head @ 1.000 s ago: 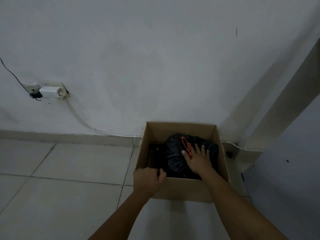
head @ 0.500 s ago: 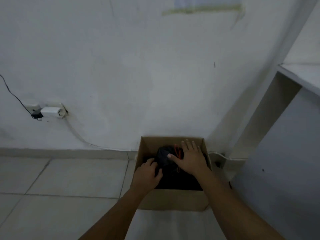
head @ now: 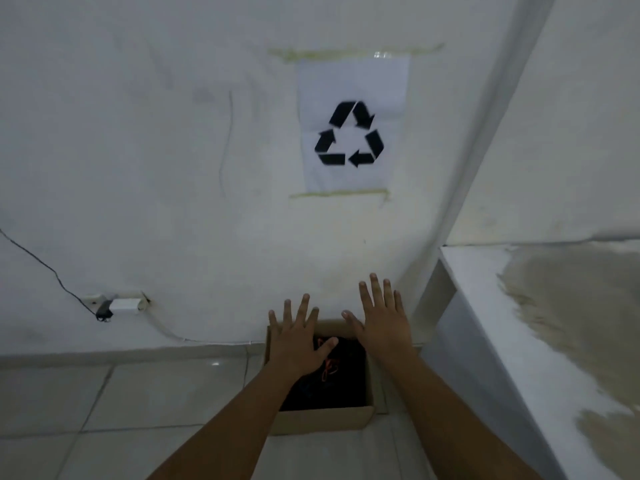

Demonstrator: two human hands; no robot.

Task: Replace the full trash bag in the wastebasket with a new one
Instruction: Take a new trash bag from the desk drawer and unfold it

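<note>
A brown cardboard box (head: 322, 419) serving as the wastebasket stands on the floor against the wall. Inside it lies a black trash bag (head: 341, 382) with orange ties (head: 328, 368) on top. My left hand (head: 298, 341) is raised above the box's left side, fingers spread and straight, holding nothing. My right hand (head: 382, 323) is raised above the box's right rear corner, also spread flat and empty. Both hands hide part of the box's far rim and the bag.
A paper sheet with a recycling symbol (head: 351, 133) is taped to the wall above the box. A white ledge (head: 540, 306) juts out at the right. A wall socket with a white plug (head: 123, 304) and cables sits at the left. Grey tiles (head: 138, 393) cover the floor.
Both hands have lifted off the bag and box and now hover spread open. The view has tilted upward, bringing the recycling sign and the ledge into sight.
</note>
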